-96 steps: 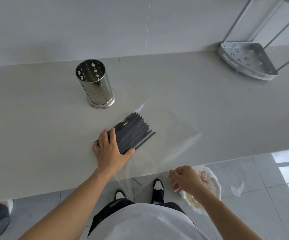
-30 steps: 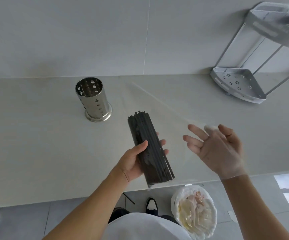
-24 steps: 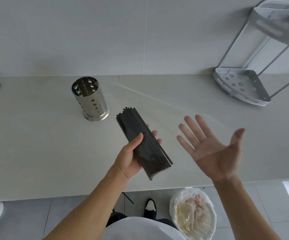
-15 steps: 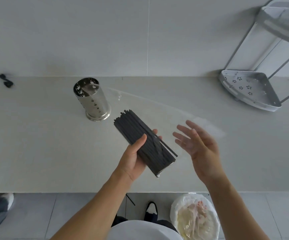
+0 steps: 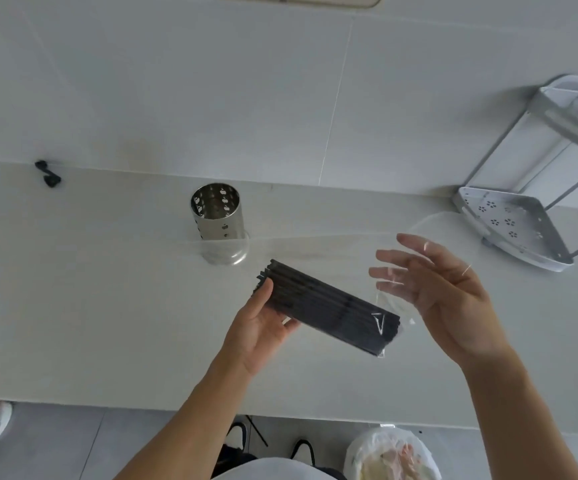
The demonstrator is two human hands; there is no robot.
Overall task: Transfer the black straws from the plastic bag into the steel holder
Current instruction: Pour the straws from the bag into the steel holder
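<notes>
Above a pale, smooth counter [image 5: 90, 306], a clear plastic bag [image 5: 393, 299] drapes over the open right hand [image 5: 443, 296]. The left hand [image 5: 263, 327] grips matte black straws [image 5: 329, 304], their long axis running upper left to lower right. The perforated steel holder [image 5: 219, 221] stands upright behind them.

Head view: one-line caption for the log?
Left hand holds bagged black straws above the counter; right hand open; steel holder empty.

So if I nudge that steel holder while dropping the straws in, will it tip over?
Probably not easily: the holder stands upright on a flared base. It is tall, empty and perforated, so likely light; a push near the rim might rock or slide it on the smooth counter.
</notes>
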